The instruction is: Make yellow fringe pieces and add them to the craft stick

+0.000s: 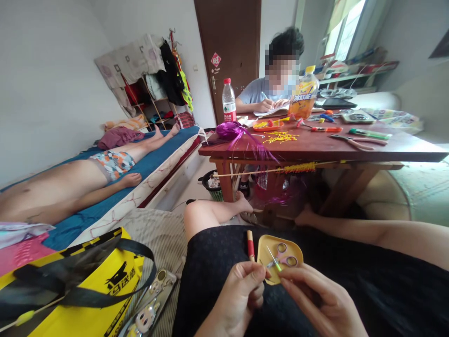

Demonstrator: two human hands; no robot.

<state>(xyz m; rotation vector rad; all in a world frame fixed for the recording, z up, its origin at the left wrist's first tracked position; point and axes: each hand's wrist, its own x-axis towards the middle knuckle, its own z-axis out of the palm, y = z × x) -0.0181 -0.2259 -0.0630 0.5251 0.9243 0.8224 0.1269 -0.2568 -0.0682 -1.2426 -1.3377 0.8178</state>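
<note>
My left hand [243,285] is closed in a pinch low in the head view; what lies between its fingertips is too small to make out. A wooden stick with a red band [250,246] rises just behind those fingers, its lower end hidden. Facing it, my right hand [315,292] pinches a thin needle-like tool with a lime-green part [278,267], its pale shaft pointing up and left. Beyond the fingertips, a small yellow tray [262,244] rests on the dark cloth over my lap. Small scissors with pink handles [281,255] lie in it.
Ahead, a wooden table [242,149] bears purple strands [231,133], yellow pieces [280,137], pliers [358,142] and two bottles. Another person [252,93] writes there. A yellow bag [105,285] stands at left. Someone lies on the bed [150,166].
</note>
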